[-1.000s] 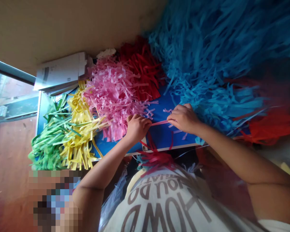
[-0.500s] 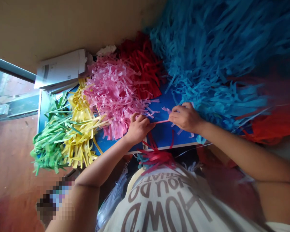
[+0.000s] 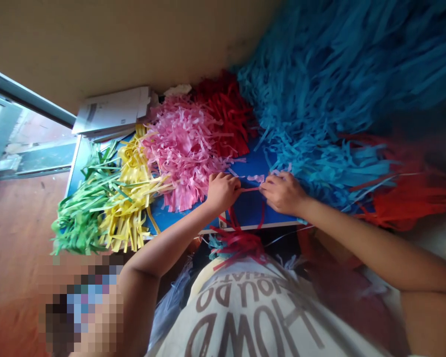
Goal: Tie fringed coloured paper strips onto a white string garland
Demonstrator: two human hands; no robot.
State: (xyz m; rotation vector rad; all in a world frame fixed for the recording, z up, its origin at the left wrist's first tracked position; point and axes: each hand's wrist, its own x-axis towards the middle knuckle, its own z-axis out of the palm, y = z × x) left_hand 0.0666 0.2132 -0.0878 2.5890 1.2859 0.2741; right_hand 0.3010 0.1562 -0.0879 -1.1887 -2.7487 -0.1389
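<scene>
A narrow pinkish-red strip (image 3: pixel 250 189) is stretched between my two hands, over the blue tabletop (image 3: pixel 245 208). My left hand (image 3: pixel 223 191) is closed on its left end, beside the pink fringe pile (image 3: pixel 186 148). The other end is pinched by the fingers of my right hand (image 3: pixel 284 192), close to the light-blue fringe (image 3: pixel 327 163). Small lilac-pink scraps (image 3: pixel 255 178) lie just behind the strip. Red strips (image 3: pixel 241 243) rest on my lap and reach up to the table's front edge.
Green (image 3: pixel 80 223) and yellow fringe (image 3: pixel 128 198) hang over the table's left end. Dark red fringe (image 3: pixel 226 114) and stacked white boxes (image 3: pixel 115 109) stand at the back. A large blue fringe mass (image 3: pixel 338 64) rises at right, with orange-red strips (image 3: pixel 412 203) below. A blurred-out person is at lower left.
The view has shifted a little. My left hand has moved slightly right, so the hands are closer together and the stretch of strip between them is shorter. Both hands keep hold of it.
</scene>
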